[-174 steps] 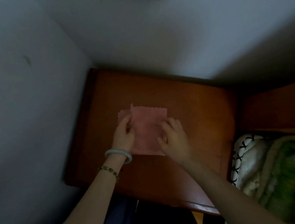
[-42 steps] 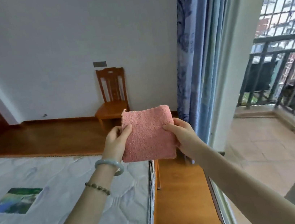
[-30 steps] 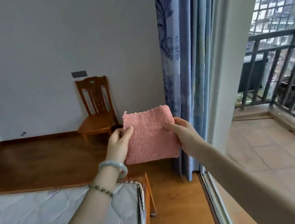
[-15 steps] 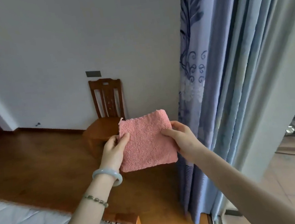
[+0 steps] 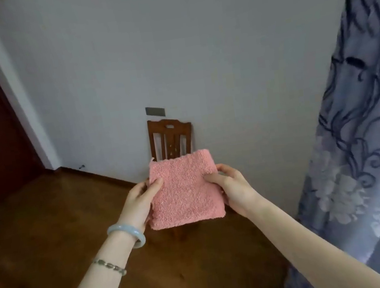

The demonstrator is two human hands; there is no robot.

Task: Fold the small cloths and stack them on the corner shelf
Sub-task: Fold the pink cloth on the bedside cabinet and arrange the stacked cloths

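Wood chair (image 5: 170, 138) by wall, curtain (image 5: 364, 143) right.

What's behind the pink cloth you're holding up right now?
A wooden chair against the wall; only its backrest shows above the pink cloth, held by the left hand and right hand. The seat is covered, with a bit of leg below.

Both my arms stretched forward, bare forearms converging. Left hand (image 5: 138, 201) pinches cloth (image 5: 185, 190) at its left edge, thumb on front, fingers behind. Right hand (image 5: 233, 187) grips right edge same way, thumb across front. Pale bangle (image 5: 126, 231) and bead bracelet (image 5: 110, 267) on left wrist.
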